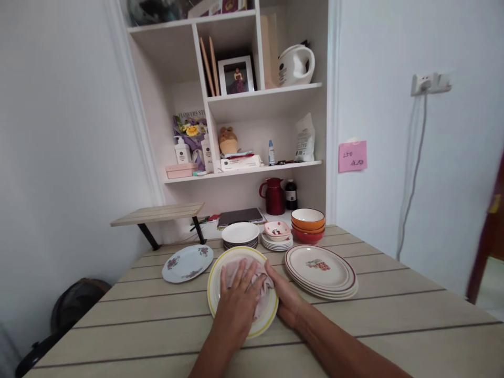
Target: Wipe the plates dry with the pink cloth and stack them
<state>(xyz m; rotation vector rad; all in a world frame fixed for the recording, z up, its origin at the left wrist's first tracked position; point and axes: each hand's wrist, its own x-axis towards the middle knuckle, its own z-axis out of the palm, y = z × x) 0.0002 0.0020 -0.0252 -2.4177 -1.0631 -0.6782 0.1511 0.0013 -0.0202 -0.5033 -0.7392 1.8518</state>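
Observation:
A pale pink cloth [256, 273] lies bunched on a cream plate with yellow rings [214, 286], which is tilted towards me above the table. My left hand [238, 294] presses the cloth against the plate's face, its fingers slightly apart and part of the cloth bunched at the thumb side. Around the plate's right edge my right hand [287, 296] is closed, thumb near the rim; its other fingers are partly hidden behind the plate. Close to the right hand sits a stack of oval plates [318, 268] with a red rim and a red motif.
A white flowered plate [179, 265] lies to the left. Behind are stacked white plates [240, 232], small dishes [277, 231] and orange and red bowls [308, 223]. A small raised wooden shelf [161, 212] stands at the back left of the slatted table [374, 325]. A red jug [274, 197] stands farther back.

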